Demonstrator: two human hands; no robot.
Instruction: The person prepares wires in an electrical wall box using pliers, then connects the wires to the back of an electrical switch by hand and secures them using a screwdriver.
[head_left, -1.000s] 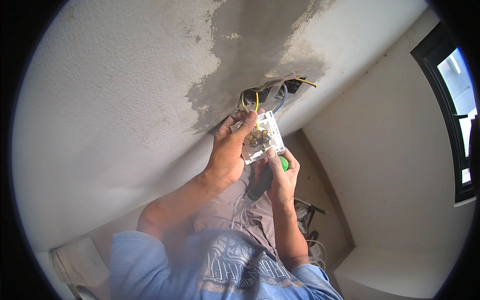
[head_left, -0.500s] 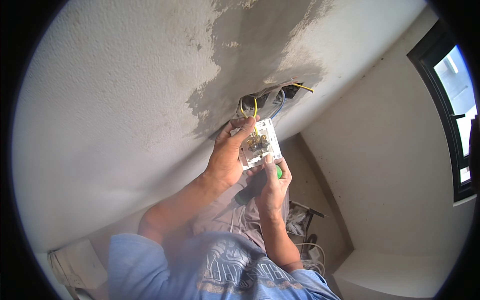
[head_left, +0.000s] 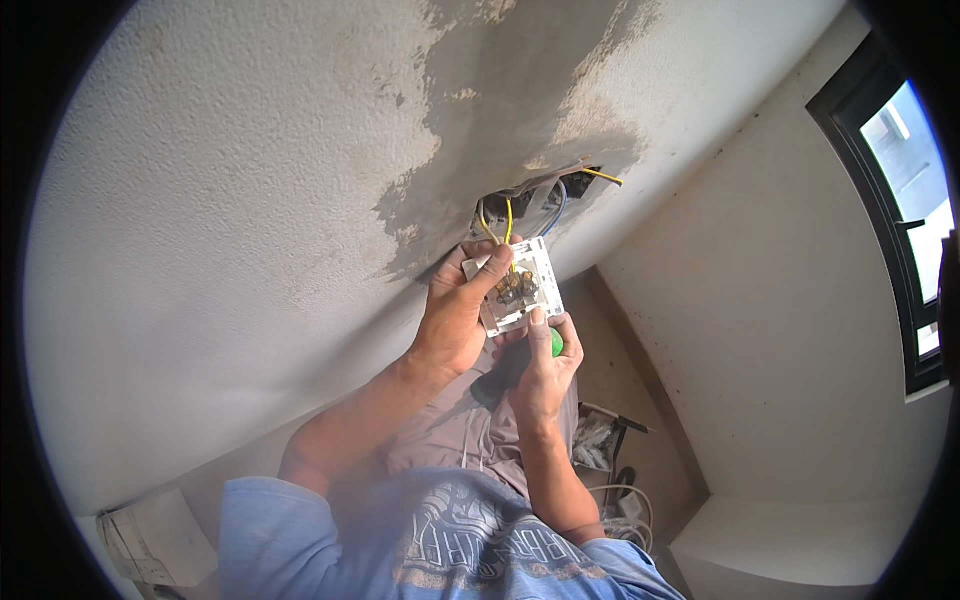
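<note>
A white wall socket plate (head_left: 542, 264) is held with its back towards me, brass and dark metal terminals showing in its middle. My left hand (head_left: 450, 318) is closed on its left edge, the thumb pressing by a yellow wire (head_left: 509, 214) that reaches the terminals. On the lower right edge, my right hand (head_left: 543, 378) pinches the plate with its thumb. Tucked in the same hand is a tool with a black-and-green handle (head_left: 557, 343), perhaps a screwdriver; its tip is hidden.
Wires come out of a wall box (head_left: 515, 203); a second box (head_left: 583, 184) beside it has a loose yellow wire end. Grey patched plaster (head_left: 490, 110) surrounds them. On the floor lie an open box of bits (head_left: 595, 442) and a white cable (head_left: 648, 510). A black-framed window (head_left: 880, 190) is at right.
The view has shifted slightly. My left thumb presses a little lower by the yellow wire; both hands keep their grip on the plate.
</note>
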